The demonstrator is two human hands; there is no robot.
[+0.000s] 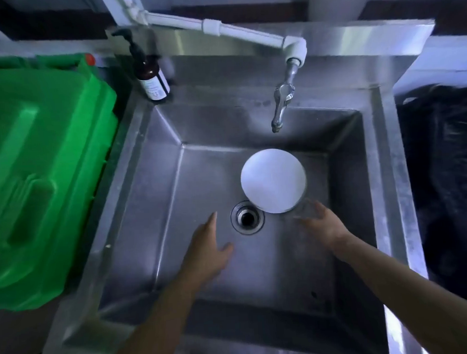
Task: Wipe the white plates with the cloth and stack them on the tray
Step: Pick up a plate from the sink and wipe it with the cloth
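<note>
Over at 9 o'clock: big green plastic bin lid [37, 171], just beside the steel sink [134, 165]. Dark pump bottle [151, 73] on the back ledge around 11, white pipe feeding a chrome tap [281, 109] at about 1, spout hanging over the basin.

Down in the basin, left hand [206, 248] reaching in near 7, fingers straight and spread, thumb out, holding nothing, hovering just left of the drain [247, 217]. Can't tell whether touching the sink floor or not.

Dead centre, slightly toward 1: stack of white plates [273, 180] sitting on the basin floor, only the top one really showing, edge overlapping the drain rim. How many underneath, impossible to say.

Right hand [321, 223] at about 4, blurry, fingers loosely apart, close to the plates' lower right edge, gripping nothing as far as visible. Something glassy and see-through by the fingertips, too smeared to name.

Far right at 3: black bin bag [442, 166].

No cloth or tray in view. Probably a pick-up coming: best to get both hands under opposite rims, lift level, not drag across the drain. Wet porcelain slips, so firm thumbs on top.
</note>
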